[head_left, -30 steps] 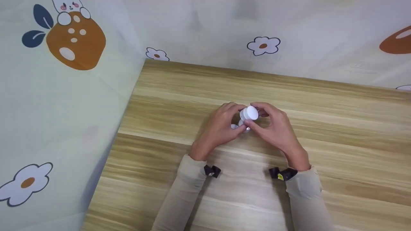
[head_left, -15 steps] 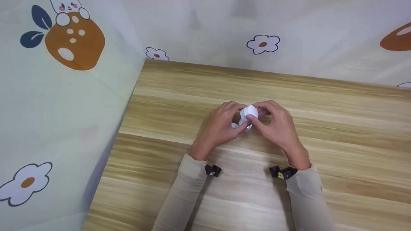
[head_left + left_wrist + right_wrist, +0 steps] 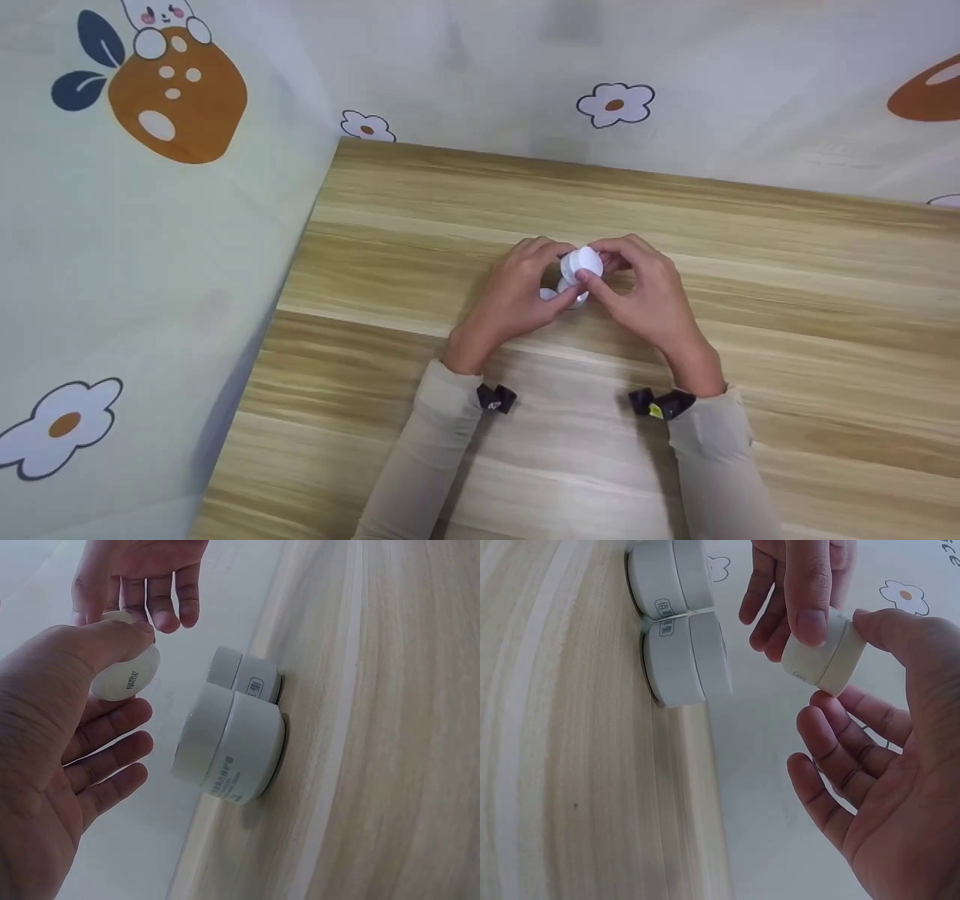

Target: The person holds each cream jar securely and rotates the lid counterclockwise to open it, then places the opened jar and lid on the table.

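Observation:
Between both hands, above the table, is a small white cream jar (image 3: pixel 804 660), tilted, with its lid (image 3: pixel 844 661) facing right. My left hand (image 3: pixel 514 292) pinches the jar's body between thumb and fingers. At the lid, my right hand (image 3: pixel 651 289) grips the edge with thumb and fingertips. The left wrist view shows small print on the jar's bottom (image 3: pixel 126 681). Two more white lidded jars, a nearer one (image 3: pixel 244 750) and a farther one (image 3: pixel 255 676), stand side by side on the table below; in the head view they are partly hidden by the hands.
The wood-grain table (image 3: pixel 420 195) runs up to a pale wall covering (image 3: pixel 487 97) printed with flowers and fruit. On the left, the table's edge meets another printed covering (image 3: pixel 225 225). Small black cameras sit at both wrists, over beige sleeves (image 3: pixel 712 465).
The right thumb has shifted slightly up along the lid, and the right fingers have moved a little around its rim. The left hand and the standing jars stay in place.

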{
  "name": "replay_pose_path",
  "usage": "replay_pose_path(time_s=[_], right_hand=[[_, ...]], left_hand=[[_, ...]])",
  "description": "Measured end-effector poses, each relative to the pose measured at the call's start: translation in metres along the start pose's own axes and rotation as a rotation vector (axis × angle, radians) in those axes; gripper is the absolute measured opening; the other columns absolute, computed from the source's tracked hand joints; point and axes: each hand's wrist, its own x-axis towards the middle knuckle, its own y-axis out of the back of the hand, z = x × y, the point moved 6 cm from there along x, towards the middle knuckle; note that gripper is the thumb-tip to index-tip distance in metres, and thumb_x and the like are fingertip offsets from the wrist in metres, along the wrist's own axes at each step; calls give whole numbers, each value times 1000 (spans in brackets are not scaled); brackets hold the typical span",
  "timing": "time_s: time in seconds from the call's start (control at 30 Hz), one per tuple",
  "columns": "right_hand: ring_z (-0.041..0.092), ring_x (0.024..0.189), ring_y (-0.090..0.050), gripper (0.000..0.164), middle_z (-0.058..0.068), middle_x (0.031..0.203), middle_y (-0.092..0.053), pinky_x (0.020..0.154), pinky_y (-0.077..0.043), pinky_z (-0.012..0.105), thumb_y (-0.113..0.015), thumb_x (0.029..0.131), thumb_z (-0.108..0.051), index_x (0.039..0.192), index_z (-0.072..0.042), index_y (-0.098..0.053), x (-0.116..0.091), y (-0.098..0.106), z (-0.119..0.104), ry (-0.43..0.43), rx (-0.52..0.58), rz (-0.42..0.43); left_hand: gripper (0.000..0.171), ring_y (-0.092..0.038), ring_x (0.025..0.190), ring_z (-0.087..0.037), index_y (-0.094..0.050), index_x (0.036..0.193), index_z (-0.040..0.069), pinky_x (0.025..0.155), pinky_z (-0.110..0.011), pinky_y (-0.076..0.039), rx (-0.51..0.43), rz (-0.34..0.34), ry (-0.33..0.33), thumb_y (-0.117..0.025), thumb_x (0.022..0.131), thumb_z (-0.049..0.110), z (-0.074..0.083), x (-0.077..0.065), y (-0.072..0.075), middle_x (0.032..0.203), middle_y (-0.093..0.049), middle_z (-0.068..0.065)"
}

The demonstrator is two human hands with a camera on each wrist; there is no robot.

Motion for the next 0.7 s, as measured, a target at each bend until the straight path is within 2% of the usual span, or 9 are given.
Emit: replay_pose_path(time_s=[0.2, 0.37, 0.47, 0.7], right_hand=[[15, 88, -68, 32, 6, 100, -72, 87, -57, 22, -84, 91, -16, 119, -3, -75, 0, -1, -1, -8, -10, -9], [14, 89, -68, 33, 6, 103, -73, 89, -60, 31, -84, 90, -15, 120, -3, -74, 0, -1, -1, -6, -22, -26], [14, 90, -68, 35, 7, 106, -73, 90, -60, 32, -84, 90, -14, 121, -3, -74, 0, -1, -1, -7, -27, -35], [19, 96, -71, 40, 10, 115, -73, 93, -60, 46, -82, 91, -14, 128, -2, -71, 0, -1, 0, 3, -21, -51]], left_hand=[[42, -67, 115, -21, -71, 129, 10, 99, -37, -56, -10, -17, -2, -78, 95, 35, 0, 0, 1, 122, -75, -3], [44, -67, 116, -21, -71, 130, 11, 99, -37, -56, 17, -40, 1, -77, 95, 36, 0, -1, 1, 123, -76, -3], [44, -67, 117, -21, -72, 131, 12, 100, -37, -57, 23, -47, 4, -76, 94, 36, -1, -1, 0, 123, -76, -3], [46, -68, 118, -21, -72, 131, 12, 102, -38, -56, 47, -32, 7, -76, 94, 38, -2, 0, 0, 124, -76, -3]])
